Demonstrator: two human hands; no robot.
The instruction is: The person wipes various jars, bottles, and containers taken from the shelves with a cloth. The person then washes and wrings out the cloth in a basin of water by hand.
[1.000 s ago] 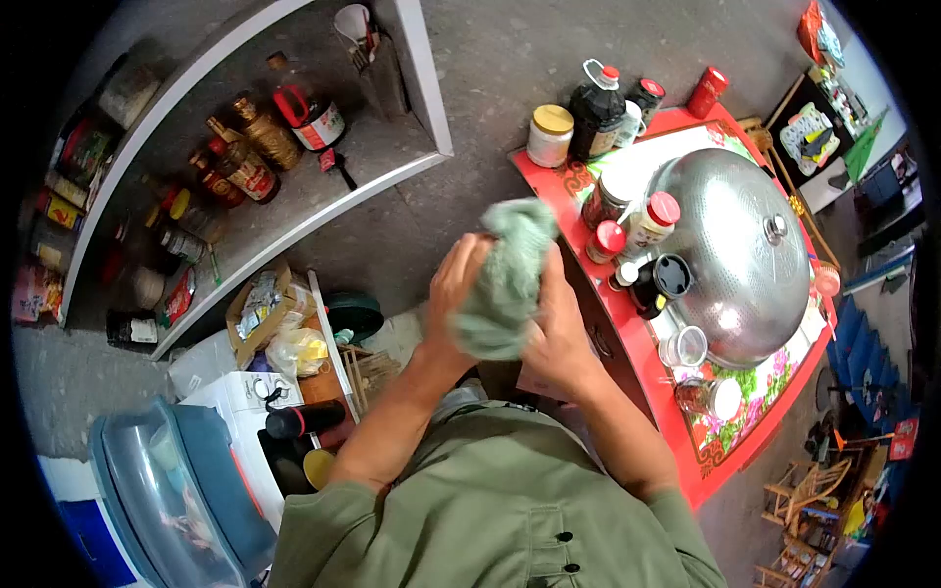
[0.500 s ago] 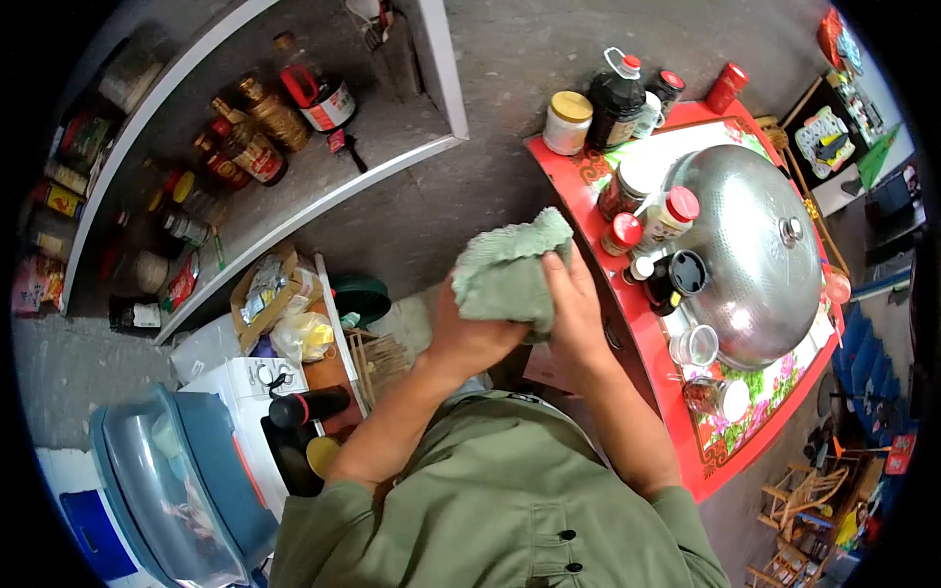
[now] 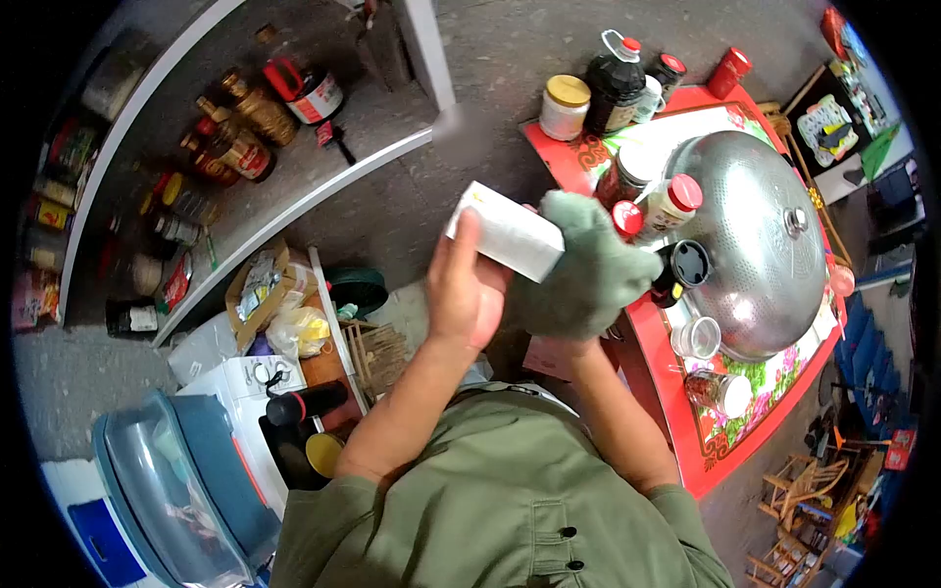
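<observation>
A white rectangular box (image 3: 505,233) is gripped in my left hand (image 3: 459,292), the thumb lying along its near side. A grey-green cloth (image 3: 588,269) hangs over my right hand (image 3: 576,347), which is mostly hidden beneath it. The cloth touches or overlaps the box's right end; exactly how they meet is hidden. Both hands are raised in front of my body, between the shelf and the red table. Beside the cloth, on the table's near edge, are a small red-lidded jar (image 3: 627,220) and a dark bottle (image 3: 683,267).
To the right, the red table (image 3: 676,431) carries a large metal dome lid (image 3: 755,245), several jars and a big dark jug (image 3: 615,93). At the upper left, a shelf (image 3: 294,181) holds several bottles. A blue-grey bin (image 3: 211,461) stands at the lower left.
The cloth has moved right and now drapes over my right hand instead of being bunched between both hands. The white box now shows in my left hand.
</observation>
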